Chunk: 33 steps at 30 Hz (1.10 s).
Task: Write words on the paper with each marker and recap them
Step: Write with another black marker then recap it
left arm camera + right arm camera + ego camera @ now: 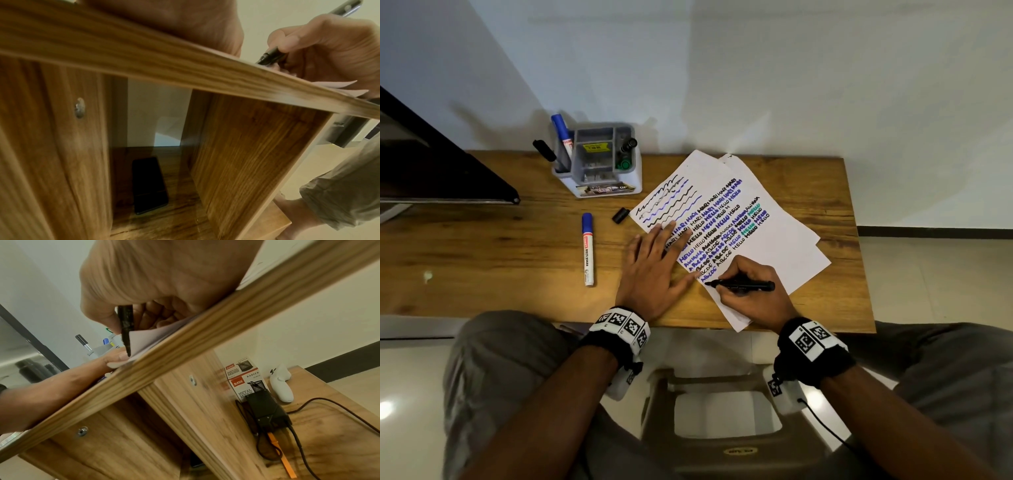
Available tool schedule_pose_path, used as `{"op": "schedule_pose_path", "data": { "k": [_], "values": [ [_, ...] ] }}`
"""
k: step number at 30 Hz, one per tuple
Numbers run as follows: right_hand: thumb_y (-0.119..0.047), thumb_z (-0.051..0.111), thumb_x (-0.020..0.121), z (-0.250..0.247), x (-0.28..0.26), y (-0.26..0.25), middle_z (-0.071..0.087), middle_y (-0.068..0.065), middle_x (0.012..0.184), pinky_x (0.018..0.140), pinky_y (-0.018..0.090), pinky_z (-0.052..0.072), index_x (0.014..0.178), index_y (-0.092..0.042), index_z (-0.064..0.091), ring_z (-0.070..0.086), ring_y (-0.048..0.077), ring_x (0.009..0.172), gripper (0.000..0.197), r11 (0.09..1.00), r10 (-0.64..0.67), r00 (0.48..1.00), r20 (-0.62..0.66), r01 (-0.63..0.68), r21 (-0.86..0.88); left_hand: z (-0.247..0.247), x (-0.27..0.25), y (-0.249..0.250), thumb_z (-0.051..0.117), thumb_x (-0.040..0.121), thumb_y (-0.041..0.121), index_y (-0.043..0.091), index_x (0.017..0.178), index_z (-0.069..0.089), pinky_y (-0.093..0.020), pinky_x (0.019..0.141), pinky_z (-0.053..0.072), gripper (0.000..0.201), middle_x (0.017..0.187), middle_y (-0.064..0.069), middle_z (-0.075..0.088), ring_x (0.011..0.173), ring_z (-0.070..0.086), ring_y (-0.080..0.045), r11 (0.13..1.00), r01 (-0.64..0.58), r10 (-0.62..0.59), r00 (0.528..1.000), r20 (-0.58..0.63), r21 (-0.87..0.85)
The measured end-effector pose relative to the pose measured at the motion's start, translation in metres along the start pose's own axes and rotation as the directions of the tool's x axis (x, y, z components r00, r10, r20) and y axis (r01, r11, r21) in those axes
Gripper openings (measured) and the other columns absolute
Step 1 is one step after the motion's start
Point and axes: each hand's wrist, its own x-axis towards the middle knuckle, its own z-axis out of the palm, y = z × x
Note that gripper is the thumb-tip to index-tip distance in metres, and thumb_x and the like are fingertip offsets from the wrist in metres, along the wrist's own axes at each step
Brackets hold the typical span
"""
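— Where's the marker?
— My right hand (751, 291) pinches the black marker (743, 284), tip on the paper (767, 240)

— The left?
— My left hand (654, 270) lies flat, fingers spread, on the paper's edge

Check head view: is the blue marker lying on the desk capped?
Yes, the blue marker on the desk has its blue cap on; the loose black cap nearby lies apart from it.
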Motion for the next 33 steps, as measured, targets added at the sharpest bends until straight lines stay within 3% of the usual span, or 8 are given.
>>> {"op": "schedule_pose_path", "data": {
  "k": [3,7,16,20,22,29,33],
  "values": [
    [0.0,0.079,0.081,-0.0009,0.0003,0.0012,0.074,0.005,0.088,0.077,0.038,0.058,0.087,-0.006,0.065,0.071,0.023,0.086,0.016,1.0,0.004,1.0,0.002,-0.004,0.0,-0.0007,0.0003,0.0004,0.027,0.091,0.075,0.039,0.157,0.009,-0.051,0.122,0.013,0.077,0.167,0.003,0.012,0.154,0.011,-0.021,1.0,-0.002,0.002,1.0,0.004,-0.005],
    [0.004,0.078,0.08,-0.0005,0.0009,0.001,0.074,0.001,0.088,0.077,0.03,0.057,0.086,-0.005,0.065,0.071,0.016,0.086,0.017,1.0,0.003,1.0,0.003,-0.003,0.0,-0.001,0.001,0.0006,0.028,0.091,0.076,0.04,0.157,0.01,-0.051,0.122,0.012,0.078,0.167,0.004,0.011,0.154,0.01,-0.019,1.0,0.005,-0.005,1.0,0.001,-0.016],
    [-0.003,0.079,0.081,0.0003,0.0006,0.0031,0.075,0.002,0.093,0.081,0.045,0.06,0.088,-0.008,0.066,0.072,0.02,0.092,0.016,1.0,0.026,1.0,0.014,-0.026,-0.017,-0.0018,0.0017,0.0005,0.031,0.091,0.076,0.04,0.157,0.011,-0.051,0.122,0.011,0.078,0.167,0.004,0.01,0.154,0.008,-0.018,1.0,0.011,-0.011,1.0,-0.001,-0.03],
    [-0.002,0.079,0.078,-0.0003,0.0009,0.0033,0.07,-0.014,0.083,0.071,0.023,0.054,0.083,-0.011,0.063,0.068,0.007,0.083,0.019,0.998,0.028,0.999,0.021,-0.027,-0.064,-0.0015,0.0009,0.0008,0.032,0.091,0.075,0.04,0.157,0.012,-0.051,0.122,0.011,0.078,0.167,0.004,0.011,0.154,0.009,-0.019,0.999,0.008,-0.008,1.0,-0.005,-0.035],
    [0.0,0.079,0.078,-0.0003,0.0,0.0032,0.069,-0.016,0.081,0.071,0.017,0.051,0.083,-0.009,0.063,0.068,0.004,0.081,0.019,0.998,0.026,0.999,0.018,-0.025,-0.063,-0.0014,0.001,0.0012,0.032,0.091,0.075,0.04,0.157,0.011,-0.051,0.122,0.011,0.078,0.167,0.004,0.01,0.154,0.009,-0.019,0.999,0.009,-0.009,1.0,-0.004,-0.031],
    [0.003,0.078,0.08,-0.0017,0.0005,0.0003,0.073,0.0,0.087,0.076,0.026,0.055,0.086,-0.006,0.063,0.07,0.012,0.086,0.019,1.0,0.008,1.0,0.003,-0.008,-0.021,-0.001,0.0013,0.0004,0.034,0.091,0.074,0.04,0.157,0.01,-0.051,0.122,0.01,0.078,0.167,0.004,0.01,0.154,0.009,-0.019,0.999,0.008,-0.008,1.0,-0.004,-0.035],
    [0.005,0.078,0.079,-0.0008,0.0005,-0.0003,0.072,-0.006,0.088,0.076,0.023,0.055,0.086,-0.007,0.063,0.069,0.008,0.087,0.02,1.0,0.004,1.0,0.014,-0.004,-0.027,-0.0012,0.0017,0.0001,0.033,0.091,0.074,0.04,0.157,0.011,-0.05,0.122,0.011,0.078,0.167,0.004,0.011,0.154,0.01,-0.019,1.0,0.007,-0.007,1.0,-0.009,-0.029]
  ]
}}
